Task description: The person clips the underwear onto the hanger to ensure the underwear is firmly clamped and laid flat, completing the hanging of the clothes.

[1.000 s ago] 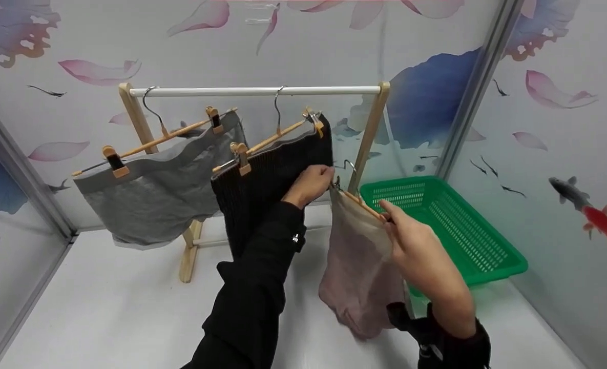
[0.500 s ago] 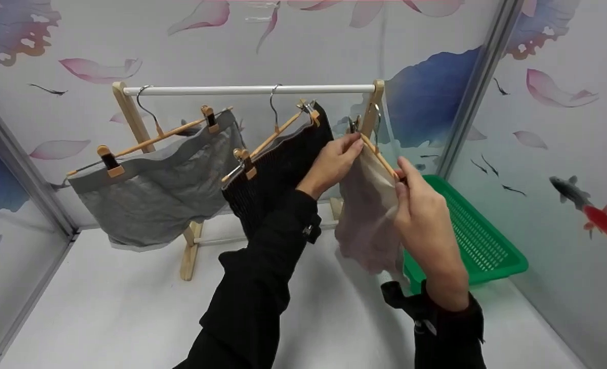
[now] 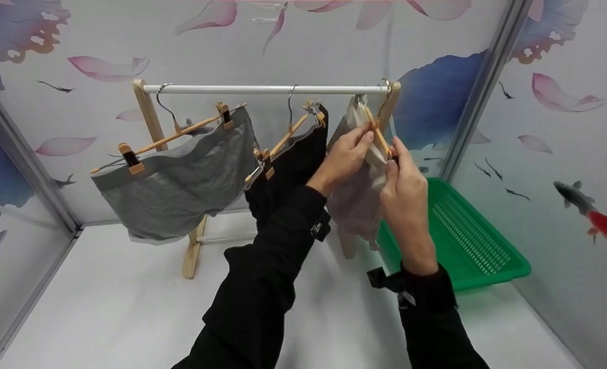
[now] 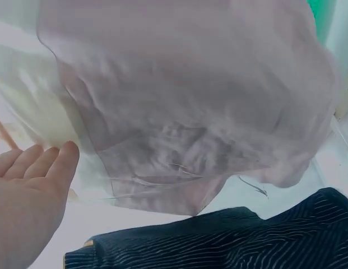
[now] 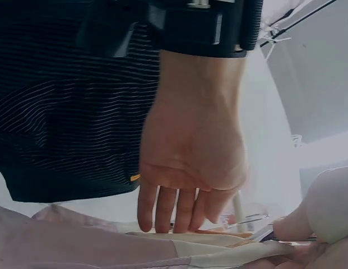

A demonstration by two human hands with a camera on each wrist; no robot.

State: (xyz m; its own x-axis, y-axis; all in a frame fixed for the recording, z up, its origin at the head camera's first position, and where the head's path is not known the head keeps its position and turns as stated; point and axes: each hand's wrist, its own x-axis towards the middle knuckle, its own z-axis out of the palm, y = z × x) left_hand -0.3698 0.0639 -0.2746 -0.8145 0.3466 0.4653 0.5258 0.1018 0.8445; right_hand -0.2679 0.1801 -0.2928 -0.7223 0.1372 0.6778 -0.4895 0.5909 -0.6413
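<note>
In the head view my left hand (image 3: 347, 156) pinches the bar of a wooden clip hanger (image 3: 379, 137) at the right end of the rack. My right hand (image 3: 406, 197) pinches the near end of that hanger, by its clip. Pale pink shorts (image 3: 352, 205) with a cream waistband hang from it, partly behind my hands; their pink cloth (image 4: 190, 101) fills much of the left wrist view. The hanger's metal hook (image 3: 386, 92) overlaps the white rail (image 3: 231, 89) beside the right post. In the right wrist view, the left hand's fingers (image 5: 167, 210) reach down to the waistband.
Black ribbed shorts (image 3: 288, 177) hang mid-rail on a clip hanger, close to my left forearm. Grey shorts (image 3: 180, 184) hang at the left. A green basket (image 3: 482, 282) stands at the right on the white table (image 3: 129, 307), near the patterned side wall.
Both hands have lifted the hanger with the pink shorts up and away to the rail's right end. The left hand has moved from beside the black shorts onto the hanger bar.
</note>
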